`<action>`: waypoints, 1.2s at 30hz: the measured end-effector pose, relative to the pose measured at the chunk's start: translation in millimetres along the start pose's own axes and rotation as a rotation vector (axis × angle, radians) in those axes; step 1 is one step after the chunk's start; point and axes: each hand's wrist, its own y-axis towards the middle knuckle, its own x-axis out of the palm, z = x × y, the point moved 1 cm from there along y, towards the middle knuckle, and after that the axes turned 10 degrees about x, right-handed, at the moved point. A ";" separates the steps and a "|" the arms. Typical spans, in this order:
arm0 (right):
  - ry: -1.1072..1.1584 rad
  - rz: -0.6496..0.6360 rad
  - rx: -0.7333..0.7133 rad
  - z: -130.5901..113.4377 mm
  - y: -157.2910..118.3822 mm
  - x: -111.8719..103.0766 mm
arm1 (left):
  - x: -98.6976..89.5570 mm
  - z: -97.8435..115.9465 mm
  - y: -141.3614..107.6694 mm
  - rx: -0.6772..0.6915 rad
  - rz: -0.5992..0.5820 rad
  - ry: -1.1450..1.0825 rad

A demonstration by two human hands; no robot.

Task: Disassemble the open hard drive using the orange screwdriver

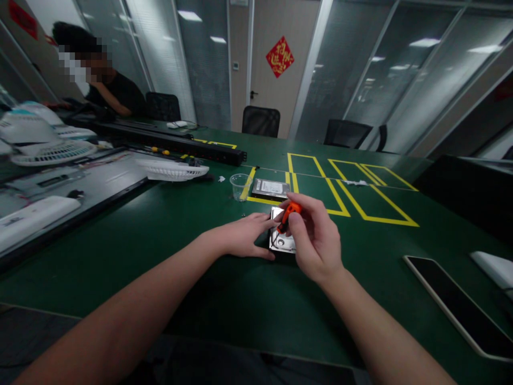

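A silver hard drive lies on the green table in front of me. My left hand rests against its left side, with thumb and fingers apart around the edge. Above the drive, my right hand is closed on an orange and black screwdriver. The screwdriver slants down to the left, its thin shaft over the drive's left part; I cannot make out exactly where the tip touches. Part of the drive is hidden under my right hand. Just beyond lies a second hard drive, label up.
A clear plastic cup stands left of the second drive. White fan parts and a large panel lie at the left. A phone is at the right. Yellow tape marks the table. A person sits at the far left.
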 end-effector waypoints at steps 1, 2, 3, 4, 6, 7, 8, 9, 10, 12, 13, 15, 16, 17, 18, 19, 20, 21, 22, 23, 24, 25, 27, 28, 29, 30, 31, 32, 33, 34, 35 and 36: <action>0.001 0.008 -0.003 0.8 -0.2 0.4 | 0.0 0.1 -0.1 -0.004 -0.001 0.000; 0.002 0.015 -0.003 1.5 -0.5 0.8 | 0.2 0.0 -0.3 -0.005 0.001 0.000; 0.002 0.023 0.000 2.2 -0.7 1.2 | 0.4 -0.3 -0.4 -0.004 0.005 -0.001; 0.004 0.031 0.003 2.7 -0.9 1.6 | 0.8 -0.8 -0.6 -0.001 0.009 -0.001; 0.014 0.046 0.000 3.4 -1.1 2.3 | 1.6 -1.9 -0.8 0.006 0.015 -0.001; 0.019 0.051 -0.002 3.5 -1.0 2.7 | 1.8 -2.4 -0.8 0.007 0.018 0.000; 0.019 0.055 -0.004 3.6 -0.9 3.1 | 1.9 -2.7 -0.7 0.007 0.020 -0.001; 0.014 0.057 -0.008 3.6 -0.7 3.4 | 1.8 -2.7 -0.6 0.006 0.021 -0.002; 0.004 0.059 -0.014 3.6 -0.5 3.5 | 1.5 -2.4 -0.4 0.003 0.019 -0.003; -0.028 0.060 -0.026 3.4 0.4 3.3 | 0.6 -1.1 -0.1 -0.012 0.013 -0.007; -0.047 0.059 -0.035 3.3 0.9 2.9 | 0.1 -0.4 -0.1 -0.018 0.012 -0.008; -0.078 0.046 -0.053 2.6 2.0 2.0 | -0.4 0.8 0.0 -0.019 0.014 -0.007; -0.088 0.036 -0.060 2.2 2.5 1.5 | -0.5 1.1 0.0 -0.015 0.016 -0.007; -0.090 0.029 -0.065 1.5 2.9 1.0 | -0.4 1.2 0.0 -0.009 0.021 -0.005; -0.084 0.024 -0.069 0.8 3.1 0.5 | -0.2 1.2 0.0 -0.003 0.024 -0.003; -0.073 0.019 -0.069 -0.1 3.2 -0.1 | -0.1 1.1 0.1 0.003 0.025 -0.001; -0.061 0.012 -0.064 -1.0 3.1 -0.6 | 0.0 1.0 0.2 0.007 0.024 0.001; -0.050 0.004 -0.058 -1.9 3.0 -1.0 | 0.0 1.0 0.3 0.008 0.023 0.004; -0.042 -0.002 -0.051 -2.8 2.7 -1.5 | -0.1 1.1 0.5 0.006 0.021 0.006; -0.040 -0.008 -0.043 -3.4 2.5 -1.8 | -0.3 1.3 0.6 0.004 0.018 0.007; -0.043 -0.012 -0.033 -3.8 2.3 -2.1 | -0.5 1.5 0.6 0.000 0.016 0.007; -0.048 -0.012 -0.025 -4.0 2.2 -2.2 | -0.7 1.8 0.6 -0.004 0.015 0.005; -0.051 -0.006 -0.022 -3.9 2.2 -2.0 | -1.0 2.2 0.3 -0.010 0.013 -0.001; -0.049 -0.003 -0.025 -3.6 2.3 -1.7 | -0.9 2.1 0.1 -0.012 0.010 -0.005; -0.048 0.002 -0.031 -3.3 2.5 -1.4 | -0.7 1.8 -0.2 -0.014 0.006 -0.010; -0.048 0.009 -0.038 -3.0 2.8 -1.1 | -0.3 1.2 -0.4 -0.013 0.004 -0.016; -0.052 0.016 -0.043 -2.6 3.1 -0.7 | 0.1 0.5 -0.7 -0.008 0.004 -0.021; -0.059 0.022 -0.046 -2.3 3.4 -0.5 | 0.6 -0.5 -0.9 -0.001 0.006 -0.023; -0.064 0.029 -0.046 -2.0 3.6 -0.2 | 1.2 -1.5 -1.1 0.006 0.010 -0.021; -0.067 0.032 -0.044 -1.8 3.7 0.1 | 1.7 -2.4 -1.2 0.010 0.014 -0.017; -0.066 0.034 -0.039 -1.7 3.8 0.3 | 2.2 -3.3 -1.2 0.012 0.015 -0.011; -0.060 0.035 -0.033 -1.7 3.7 0.7 | 2.6 -3.9 -1.2 0.009 0.015 -0.003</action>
